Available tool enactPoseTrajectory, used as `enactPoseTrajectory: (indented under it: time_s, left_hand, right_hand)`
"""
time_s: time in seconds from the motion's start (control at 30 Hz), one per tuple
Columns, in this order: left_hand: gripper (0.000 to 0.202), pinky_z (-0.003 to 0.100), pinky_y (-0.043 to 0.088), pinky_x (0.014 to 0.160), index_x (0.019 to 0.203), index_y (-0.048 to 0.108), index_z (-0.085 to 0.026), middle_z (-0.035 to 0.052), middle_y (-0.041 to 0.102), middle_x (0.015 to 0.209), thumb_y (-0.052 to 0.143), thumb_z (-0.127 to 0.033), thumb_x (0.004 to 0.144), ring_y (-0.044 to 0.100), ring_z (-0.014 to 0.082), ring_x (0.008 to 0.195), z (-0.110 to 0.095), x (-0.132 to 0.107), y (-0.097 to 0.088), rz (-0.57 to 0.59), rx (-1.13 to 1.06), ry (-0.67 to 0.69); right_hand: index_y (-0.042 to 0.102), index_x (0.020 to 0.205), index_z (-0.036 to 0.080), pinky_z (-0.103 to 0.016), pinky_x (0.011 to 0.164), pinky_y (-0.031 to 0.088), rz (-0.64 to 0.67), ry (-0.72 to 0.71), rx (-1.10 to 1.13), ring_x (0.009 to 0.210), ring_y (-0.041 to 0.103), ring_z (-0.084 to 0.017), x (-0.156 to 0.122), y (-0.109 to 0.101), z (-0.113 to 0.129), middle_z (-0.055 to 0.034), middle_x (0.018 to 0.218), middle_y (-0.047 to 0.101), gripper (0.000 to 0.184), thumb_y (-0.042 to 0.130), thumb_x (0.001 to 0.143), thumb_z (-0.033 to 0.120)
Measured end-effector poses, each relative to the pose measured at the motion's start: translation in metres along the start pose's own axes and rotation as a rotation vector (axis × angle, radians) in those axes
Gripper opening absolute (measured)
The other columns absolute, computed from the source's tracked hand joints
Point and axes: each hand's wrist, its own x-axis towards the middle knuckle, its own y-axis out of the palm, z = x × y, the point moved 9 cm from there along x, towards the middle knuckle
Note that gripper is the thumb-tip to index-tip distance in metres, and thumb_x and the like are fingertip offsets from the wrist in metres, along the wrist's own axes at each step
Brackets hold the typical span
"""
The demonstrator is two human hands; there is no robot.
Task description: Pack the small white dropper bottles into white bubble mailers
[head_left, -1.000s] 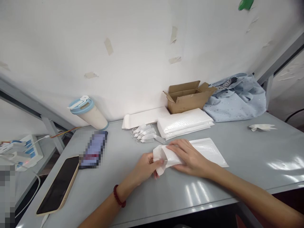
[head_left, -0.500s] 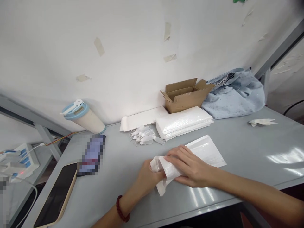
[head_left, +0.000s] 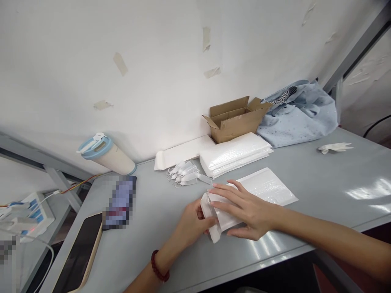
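A white bubble mailer (head_left: pixel 269 187) lies on the grey table between my hands, its flap end toward the left. My left hand (head_left: pixel 195 221) grips the flap, thumb on top and fingers curled beneath. My right hand (head_left: pixel 247 211) rests on the mailer just behind the flap, its fingers spread and stretched out. Behind them is a cluster of small white plastic bottles (head_left: pixel 186 173) with looped strings. A stack of white bubble mailers (head_left: pixel 235 152) lies farther back, and another white mailer (head_left: pixel 186 152) lies flat by the wall.
An open cardboard box (head_left: pixel 236 122) and a light blue cloth bag (head_left: pixel 302 118) stand at the back. Crumpled white paper (head_left: pixel 334 147) lies at right. On the left are a tumbler (head_left: pixel 108 154), a blurred blue item (head_left: pixel 120 203), a phone (head_left: pixel 79 252) and a power strip (head_left: pixel 36 213).
The mailer's open mouth has been closed up, and its flap now lies flatter. My right hand's fingers have spread out, while my left thumb has moved onto the flap.
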Motion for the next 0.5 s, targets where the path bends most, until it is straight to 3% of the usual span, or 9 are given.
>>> enactPoseTrajectory:
  time_s: [0.13,0.3,0.5]
  left_hand:
    - [0.008,0.021,0.040,0.043,0.079,0.057,-0.015,-0.0041,0.055,0.059,0.060,-0.021,0.073,0.049,0.0096,0.047,-0.003,-0.002,-0.003,-0.007,0.032,-0.005]
    - [0.014,0.021,0.042,0.045,0.081,0.057,-0.016,-0.0038,0.056,0.061,0.055,-0.030,0.082,0.050,0.0097,0.048,-0.010,-0.004,-0.014,-0.020,0.096,0.022]
    - [0.025,0.022,0.040,0.038,0.081,0.056,-0.016,-0.0035,0.054,0.052,0.048,-0.039,0.086,0.049,0.0115,0.040,-0.002,0.003,-0.037,-0.211,0.130,0.008]
  right_hand:
    - [0.032,0.137,0.007,-0.057,0.099,0.030,-0.025,0.010,-0.009,0.137,0.025,-0.034,-0.001,-0.004,-0.006,-0.0267,0.139,0.041,0.067,0.049,0.088,0.050]
    - [0.043,0.130,0.010,-0.051,0.095,0.036,-0.065,-0.011,-0.006,0.125,0.043,-0.032,-0.004,-0.010,-0.005,-0.0222,0.129,0.053,0.050,0.052,0.090,0.038]
    - [0.049,0.129,0.014,-0.051,0.094,0.040,0.149,0.076,-0.035,0.120,0.050,-0.030,-0.001,0.021,-0.007,-0.0179,0.131,0.054,0.041,0.045,0.094,0.035]
